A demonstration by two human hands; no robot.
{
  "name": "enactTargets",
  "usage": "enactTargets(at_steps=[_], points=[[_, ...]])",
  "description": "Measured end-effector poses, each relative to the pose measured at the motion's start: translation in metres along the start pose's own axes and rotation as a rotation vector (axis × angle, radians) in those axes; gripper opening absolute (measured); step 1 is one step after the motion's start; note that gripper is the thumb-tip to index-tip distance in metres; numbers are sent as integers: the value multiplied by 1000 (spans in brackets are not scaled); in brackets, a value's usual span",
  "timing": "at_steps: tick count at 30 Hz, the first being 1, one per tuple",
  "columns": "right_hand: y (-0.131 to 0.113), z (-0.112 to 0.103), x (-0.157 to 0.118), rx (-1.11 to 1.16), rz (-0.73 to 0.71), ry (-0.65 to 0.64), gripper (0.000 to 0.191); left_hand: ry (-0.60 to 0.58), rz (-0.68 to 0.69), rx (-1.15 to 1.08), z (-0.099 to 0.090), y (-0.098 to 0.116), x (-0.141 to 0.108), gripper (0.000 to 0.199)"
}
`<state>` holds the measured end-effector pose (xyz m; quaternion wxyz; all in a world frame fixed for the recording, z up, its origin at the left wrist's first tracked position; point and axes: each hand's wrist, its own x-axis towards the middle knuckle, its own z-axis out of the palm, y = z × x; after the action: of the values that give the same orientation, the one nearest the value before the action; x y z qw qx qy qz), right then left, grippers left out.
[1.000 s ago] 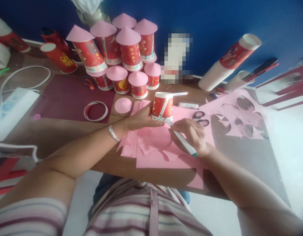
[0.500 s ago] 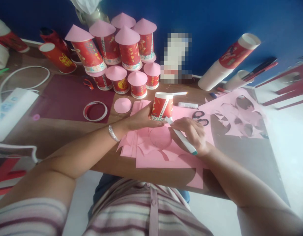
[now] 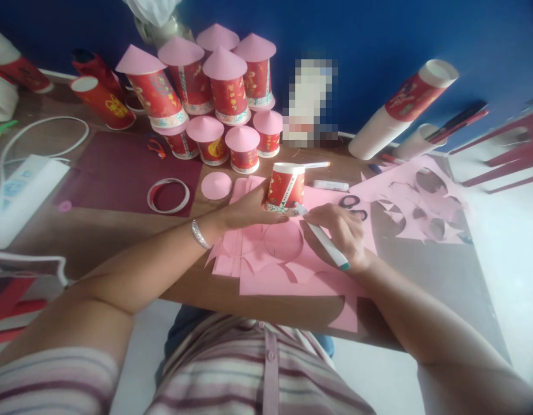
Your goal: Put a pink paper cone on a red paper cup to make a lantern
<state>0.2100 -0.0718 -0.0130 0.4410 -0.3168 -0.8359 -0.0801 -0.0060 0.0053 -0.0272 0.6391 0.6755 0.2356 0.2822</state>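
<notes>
Upright in my left hand (image 3: 251,206) is a red paper cup (image 3: 288,187) with a white label strip and a teal pattern round its base. My right hand (image 3: 341,230) is closed round a white marker (image 3: 325,244) with a green end; its tip meets the lower right part of the cup. Pink paper sheets (image 3: 270,276) with cut edges and a drawn circle lie under both hands. Black scissor handles (image 3: 353,207) show just beyond my right hand. Several red cups with pink cone tops (image 3: 225,63) stand farther back.
A pink disc (image 3: 216,185) and a white ring (image 3: 168,196) lie left of the cup. A capped marker (image 3: 331,185) is behind the scissors. Pink scraps (image 3: 417,202) and a tall tube (image 3: 370,135) are at right. A power strip (image 3: 30,196) with cables is at left.
The marker tip has moved slightly up and right on the cup, with my right hand shifting a little. My left hand still holds the cup in nearly the same place.
</notes>
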Motion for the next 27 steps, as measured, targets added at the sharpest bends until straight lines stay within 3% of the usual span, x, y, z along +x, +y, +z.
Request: enactTargets(at_steps=[21, 27], points=[[-1, 1, -4, -7, 2, -25, 21, 20, 20, 13, -4, -7, 0, 52], [-4, 0, -1, 0, 2, -37, 20, 9, 23, -1, -5, -7, 0, 48]])
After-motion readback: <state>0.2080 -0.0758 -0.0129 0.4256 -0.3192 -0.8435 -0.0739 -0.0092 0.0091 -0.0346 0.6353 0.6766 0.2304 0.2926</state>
